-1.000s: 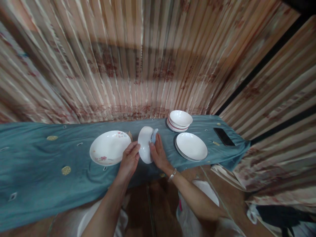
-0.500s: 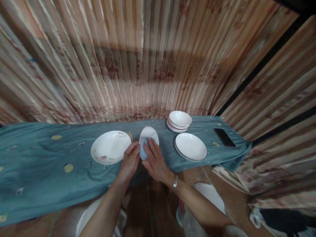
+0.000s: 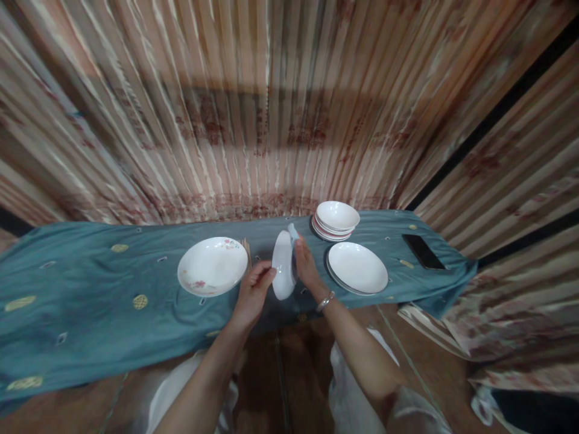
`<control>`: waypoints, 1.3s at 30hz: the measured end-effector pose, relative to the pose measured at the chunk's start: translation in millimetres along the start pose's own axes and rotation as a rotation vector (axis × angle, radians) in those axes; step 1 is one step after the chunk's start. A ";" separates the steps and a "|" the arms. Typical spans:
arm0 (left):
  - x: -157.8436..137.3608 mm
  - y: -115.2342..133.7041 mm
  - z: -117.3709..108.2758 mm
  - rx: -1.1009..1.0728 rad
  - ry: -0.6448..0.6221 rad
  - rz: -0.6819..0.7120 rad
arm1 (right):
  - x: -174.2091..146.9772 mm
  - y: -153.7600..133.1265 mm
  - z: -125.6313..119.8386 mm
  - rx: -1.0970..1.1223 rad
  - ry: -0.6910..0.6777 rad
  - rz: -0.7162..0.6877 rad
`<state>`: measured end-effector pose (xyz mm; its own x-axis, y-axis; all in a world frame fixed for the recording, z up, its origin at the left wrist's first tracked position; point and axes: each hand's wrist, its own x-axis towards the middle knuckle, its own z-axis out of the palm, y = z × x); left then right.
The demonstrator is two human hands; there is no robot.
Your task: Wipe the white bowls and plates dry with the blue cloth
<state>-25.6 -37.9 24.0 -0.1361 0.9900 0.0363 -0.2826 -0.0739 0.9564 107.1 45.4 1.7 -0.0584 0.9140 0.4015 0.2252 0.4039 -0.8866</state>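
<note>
A small white dish (image 3: 283,268) is tilted nearly on edge in front of me, above the table. My left hand (image 3: 257,286) pinches its left edge between thumb and fingers. On the dish's right side, my right hand (image 3: 306,265) presses a light blue cloth (image 3: 294,231) against it; only the cloth's upper end shows. Left of the hands lies a large white plate with pink flowers (image 3: 212,268), with some thin wooden chopsticks (image 3: 246,247) at its right edge. To the right are stacked white plates (image 3: 357,268) and a stack of bowls (image 3: 337,218).
A teal patterned cloth (image 3: 99,319) covers the long table. A black phone (image 3: 423,252) lies at its right end. Pleated curtains (image 3: 253,132) hang right behind the table, and a dark pole (image 3: 488,126) slants at the right.
The dish has turned from facing up to standing nearly on edge. My right hand, with the cloth, has swung round to the dish's right side. The view has shifted slightly.
</note>
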 end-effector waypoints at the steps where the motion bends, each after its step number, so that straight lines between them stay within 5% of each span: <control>1: 0.1 0.1 -1.3 -0.001 0.003 0.000 | -0.3 3.8 2.2 0.012 0.008 0.028; 10: 1.6 5.7 -11.2 -0.011 0.038 -0.050 | -22.5 29.0 13.5 0.068 0.052 0.231; 24: 1.9 14.7 -8.0 -0.111 0.066 -0.081 | -71.8 19.5 12.0 0.100 0.008 0.391; 33: 2.0 7.7 -4.1 -0.093 0.025 -0.096 | -78.7 -19.5 6.8 0.009 -0.062 0.161; 39: 1.5 9.8 -3.7 -0.081 0.041 -0.057 | -74.1 -36.8 7.0 -0.140 -0.171 -0.128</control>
<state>-32.0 -37.5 32.4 -0.1555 0.9874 -0.0309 -0.3665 -0.0286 0.9300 96.4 -36.9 3.0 -0.2559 0.8540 0.4530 0.3373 0.5181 -0.7860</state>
